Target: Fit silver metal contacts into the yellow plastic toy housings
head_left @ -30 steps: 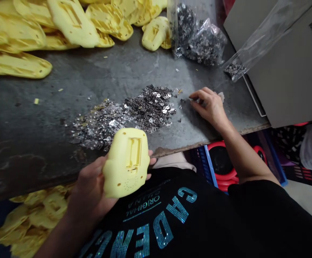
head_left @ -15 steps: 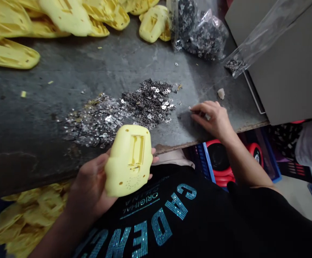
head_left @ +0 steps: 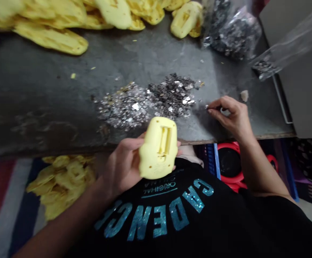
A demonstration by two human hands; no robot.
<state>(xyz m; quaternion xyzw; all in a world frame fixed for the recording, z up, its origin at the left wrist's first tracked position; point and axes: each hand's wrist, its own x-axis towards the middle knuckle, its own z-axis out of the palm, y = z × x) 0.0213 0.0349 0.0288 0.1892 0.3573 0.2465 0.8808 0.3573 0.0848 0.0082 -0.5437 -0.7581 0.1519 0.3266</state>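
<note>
My left hand (head_left: pixel 123 166) grips a yellow plastic shell (head_left: pixel 159 147) by its back, its open slot facing up, just in front of the grey table's near edge (head_left: pixel 225 136). On the table above it lies a heap of small metal clips (head_left: pixel 150 100). My right hand (head_left: pixel 231 116) rests on the table to the right of the heap, thumb and fingers pinched together on a small metal clip (head_left: pixel 206 106) at the fingertips.
Many more yellow shells (head_left: pixel 54 36) lie along the table's far edge, and another pile (head_left: pixel 62 182) sits on the floor to the left. Plastic bags of clips (head_left: pixel 233 32) lie at the far right beside a grey box (head_left: pixel 303 71). A small pale lump (head_left: pixel 244 95) lies near my right hand. Red and black parts (head_left: pixel 228 165) sit in a blue crate under the table.
My right hand has drawn back from the far side of the heap toward the table's edge, fingers pinched. The view has shifted left; the yellow shell stays in my left hand.
</note>
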